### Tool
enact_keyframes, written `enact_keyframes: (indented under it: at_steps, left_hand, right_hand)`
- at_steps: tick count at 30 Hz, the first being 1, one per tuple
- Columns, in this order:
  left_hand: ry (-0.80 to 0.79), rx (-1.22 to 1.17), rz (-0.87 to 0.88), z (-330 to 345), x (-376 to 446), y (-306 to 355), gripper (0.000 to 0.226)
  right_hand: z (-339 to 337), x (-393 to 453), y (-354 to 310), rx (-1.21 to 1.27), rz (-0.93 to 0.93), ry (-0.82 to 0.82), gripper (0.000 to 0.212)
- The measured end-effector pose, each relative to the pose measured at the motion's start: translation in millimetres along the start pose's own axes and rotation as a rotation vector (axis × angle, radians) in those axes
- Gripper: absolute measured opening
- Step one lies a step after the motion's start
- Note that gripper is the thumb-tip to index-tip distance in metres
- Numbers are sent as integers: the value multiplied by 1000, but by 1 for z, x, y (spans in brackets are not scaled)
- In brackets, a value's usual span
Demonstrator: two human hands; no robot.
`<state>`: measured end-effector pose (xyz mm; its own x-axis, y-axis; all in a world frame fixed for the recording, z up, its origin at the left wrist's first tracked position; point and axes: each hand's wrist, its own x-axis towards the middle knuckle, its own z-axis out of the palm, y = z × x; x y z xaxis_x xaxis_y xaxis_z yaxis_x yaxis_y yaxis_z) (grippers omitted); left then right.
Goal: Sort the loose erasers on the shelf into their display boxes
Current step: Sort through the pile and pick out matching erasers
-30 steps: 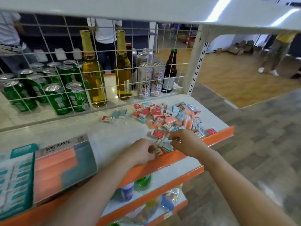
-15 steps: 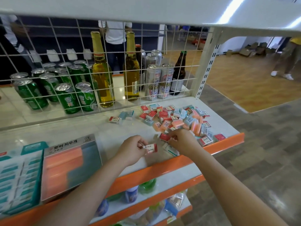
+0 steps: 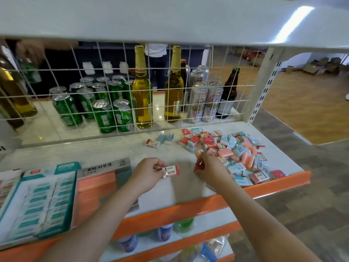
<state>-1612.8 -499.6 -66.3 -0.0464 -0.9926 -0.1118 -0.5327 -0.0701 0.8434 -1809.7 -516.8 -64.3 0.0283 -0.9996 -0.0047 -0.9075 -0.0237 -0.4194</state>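
Observation:
A heap of loose erasers (image 3: 232,148) in red, teal and orange wrappers lies on the right half of the white shelf (image 3: 105,150). My left hand (image 3: 149,173) pinches a red-and-white eraser (image 3: 172,171) above the shelf's middle. My right hand (image 3: 211,170) pinches a red eraser (image 3: 199,166) at the heap's left edge. At the left stand three display boxes: a teal box (image 3: 37,203) of teal erasers, an orange box (image 3: 98,184) with Korean lettering, and a red-trimmed box (image 3: 7,184) cut off by the frame's edge.
A white wire grid (image 3: 120,103) backs the shelf, with green cans (image 3: 105,114), beer bottles (image 3: 141,91) and silver cans (image 3: 205,103) behind it. Three stray erasers (image 3: 159,141) lie left of the heap. The shelf's orange front edge (image 3: 188,208) runs below my arms. Lower shelves hold bottles.
My left hand lifted a red-and-white eraser off the shelf's front edge and carried it left. My right hand stayed at the heap's edge with a red eraser. The camera moved closer.

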Motion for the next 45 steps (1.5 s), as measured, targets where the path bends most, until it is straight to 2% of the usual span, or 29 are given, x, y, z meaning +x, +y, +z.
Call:
enact_keyframes:
  at_steps: [6, 15, 20, 24, 27, 33, 40, 42, 45]
  left_hand:
    - [26, 3, -1, -5, 1, -6, 16]
    - [57, 35, -1, -3, 3, -11, 20]
    - [94, 30, 11, -7, 1, -13, 20]
    - [94, 33, 25, -13, -4, -13, 20]
    - [104, 29, 28, -15, -6, -14, 21]
    - [101, 17, 13, -19, -11, -15, 21]
    - [95, 14, 13, -20, -16, -14, 21]
    - [96, 18, 15, -19, -17, -13, 21]
    - [104, 2, 30, -19, -19, -8, 20]
  right_hand:
    - [5, -9, -9, 5, -147, -63, 16]
    - [-9, -16, 0, -4, -75, -191, 45]
    - [-5, -14, -10, -48, -122, -223, 42]
    - [0, -12, -19, -121, -176, -236, 32]
    - [0, -12, -22, -133, -167, -237, 36]
    - [1, -13, -22, 23, -117, -188, 26]
    - [-8, -23, -11, -15, -55, -206, 37]
    - [-12, -25, -10, -1, -61, -193, 33]
    - [-17, -27, -9, 144, -49, -113, 26]
